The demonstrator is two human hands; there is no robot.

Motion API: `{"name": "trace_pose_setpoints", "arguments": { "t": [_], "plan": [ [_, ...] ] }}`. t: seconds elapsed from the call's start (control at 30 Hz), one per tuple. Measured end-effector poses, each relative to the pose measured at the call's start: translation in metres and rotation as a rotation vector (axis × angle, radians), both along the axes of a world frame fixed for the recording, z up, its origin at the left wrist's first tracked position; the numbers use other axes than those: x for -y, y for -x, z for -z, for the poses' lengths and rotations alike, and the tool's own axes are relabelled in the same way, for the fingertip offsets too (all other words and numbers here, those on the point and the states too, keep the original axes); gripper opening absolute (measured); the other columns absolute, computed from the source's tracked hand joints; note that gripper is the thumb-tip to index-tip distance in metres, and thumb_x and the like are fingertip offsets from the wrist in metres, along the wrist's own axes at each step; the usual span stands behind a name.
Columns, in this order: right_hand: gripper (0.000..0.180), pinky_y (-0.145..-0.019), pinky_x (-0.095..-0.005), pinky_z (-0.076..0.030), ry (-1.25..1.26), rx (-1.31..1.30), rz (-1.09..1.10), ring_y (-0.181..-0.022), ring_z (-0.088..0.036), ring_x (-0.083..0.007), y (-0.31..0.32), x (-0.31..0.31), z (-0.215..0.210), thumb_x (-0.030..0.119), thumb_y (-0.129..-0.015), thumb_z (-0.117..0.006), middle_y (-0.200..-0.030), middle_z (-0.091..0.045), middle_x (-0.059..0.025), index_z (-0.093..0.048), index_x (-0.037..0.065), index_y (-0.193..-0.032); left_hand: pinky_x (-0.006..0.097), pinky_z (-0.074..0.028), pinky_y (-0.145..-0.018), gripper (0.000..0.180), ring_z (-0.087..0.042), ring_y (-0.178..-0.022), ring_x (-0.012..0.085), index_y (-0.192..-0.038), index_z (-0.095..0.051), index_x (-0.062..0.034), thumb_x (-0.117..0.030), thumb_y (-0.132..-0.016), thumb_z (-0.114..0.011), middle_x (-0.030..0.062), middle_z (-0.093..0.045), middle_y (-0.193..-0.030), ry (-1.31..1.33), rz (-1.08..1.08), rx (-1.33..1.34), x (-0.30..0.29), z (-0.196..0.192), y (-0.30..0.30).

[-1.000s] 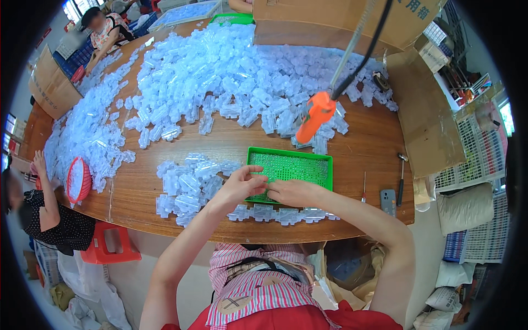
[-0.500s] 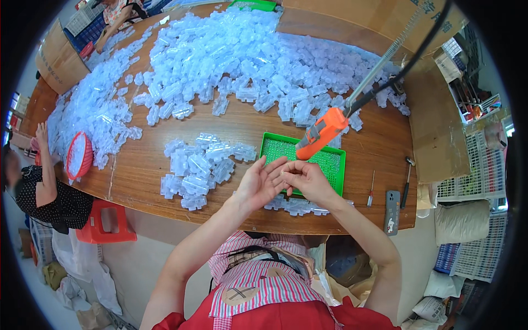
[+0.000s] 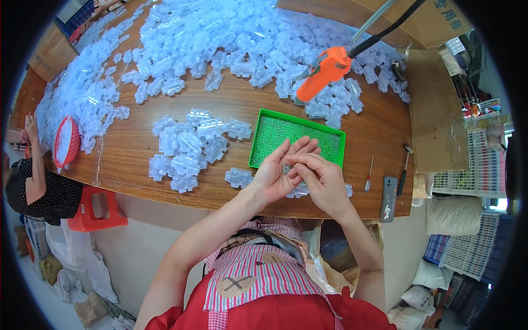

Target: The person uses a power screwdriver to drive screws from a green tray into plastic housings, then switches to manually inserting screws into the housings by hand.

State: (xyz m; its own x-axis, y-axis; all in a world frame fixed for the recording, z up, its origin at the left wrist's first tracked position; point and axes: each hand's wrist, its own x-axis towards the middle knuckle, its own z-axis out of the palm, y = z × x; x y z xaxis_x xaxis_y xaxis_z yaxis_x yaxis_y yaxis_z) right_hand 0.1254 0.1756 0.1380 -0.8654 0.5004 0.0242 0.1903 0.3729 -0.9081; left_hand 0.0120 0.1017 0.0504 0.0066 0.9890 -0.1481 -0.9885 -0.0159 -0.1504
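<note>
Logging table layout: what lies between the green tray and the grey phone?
In the head view, a screwdriver lies on the wooden table between the green tray and grey phone.

Head-worn fisheye view, angled downward

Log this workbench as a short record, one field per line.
Left hand: palm up, small metallic pieces in it
Right hand: fingers over the left palm; grip unclear
Container: green tray just beyond the hands
Overhead: orange tool, hanging
Left of tray: small pile of clear plastic parts
Far side: large heap of similar parts
Right of tray: screwdriver, phone, hammer
</note>
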Motion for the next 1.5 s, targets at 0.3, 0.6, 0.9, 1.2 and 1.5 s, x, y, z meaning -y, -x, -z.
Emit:
{"name": "trace_pose_setpoints", "arguments": {
  "t": [0.3,0.6,0.9,1.2,1.5],
  "plan": [
    [0.019,-0.073,-0.0295,-0.053,-0.249,-0.069,0.285,-0.091,-0.067,-0.0226,-0.046,0.0,0.001,0.0,-0.089,-0.061,-0.102,-0.067,-0.0141,-0.067,0.001,-0.106,0.04,-0.039,-0.111,0.054,-0.034,-0.141,0.0255,-0.148,-0.034,-0.005,-0.039,-0.105,-0.033,0.0123,-0.036,-0.153,-0.112,0.006,0.069,-0.01,-0.008,-0.023],
    [0.016,-0.072,-0.0334,-0.049,-0.495,0.017,0.382,-0.086,-0.059,-0.0233,-0.057,0.019,0.012,0.004,-0.077,-0.075,-0.093,-0.058,-0.0079,-0.07,0.003,-0.093,0.042,-0.024,-0.119,0.056,-0.031,-0.143,0.0279,-0.149,-0.03,-0.0018,-0.038,-0.106,-0.03,0.0154,-0.033,-0.154,-0.02,0.03,-0.081,-0.013,-0.019,-0.049],
    [0.011,-0.072,-0.0304,-0.046,-0.481,-0.055,0.475,-0.085,-0.057,-0.0218,-0.064,0.017,0.024,0.005,-0.083,-0.069,-0.098,-0.056,-0.0112,-0.063,0.001,-0.092,0.042,-0.036,-0.113,0.048,-0.038,-0.139,0.0285,-0.144,-0.039,-0.0021,-0.032,-0.106,-0.033,0.0151,-0.04,-0.15,0.132,0.085,0.027,-0.015,-0.017,-0.052],
    [0.005,-0.065,-0.0195,-0.044,-0.201,0.079,0.95,-0.075,-0.05,-0.006,-0.162,-0.013,0.092,0.004,-0.092,-0.064,-0.104,-0.052,-0.0031,-0.063,0.0,-0.093,0.03,-0.052,-0.084,0.034,-0.063,-0.097,0.0158,-0.111,-0.059,-0.005,-0.035,-0.104,-0.044,0.0056,-0.067,-0.108,0.546,0.44,-0.386,-0.002,-0.022,-0.071],
    [0.007,-0.063,-0.0237,-0.047,-0.465,0.091,0.826,-0.082,-0.059,-0.0136,-0.169,-0.024,0.12,0.002,-0.086,-0.068,-0.103,-0.058,-0.0069,-0.066,0.002,-0.094,0.026,-0.051,-0.075,0.027,-0.06,-0.086,0.0135,-0.108,-0.059,-0.0049,-0.027,-0.104,-0.045,0.0062,-0.065,-0.104,0.712,0.49,-0.467,0.006,-0.013,-0.106]
  ]
}}
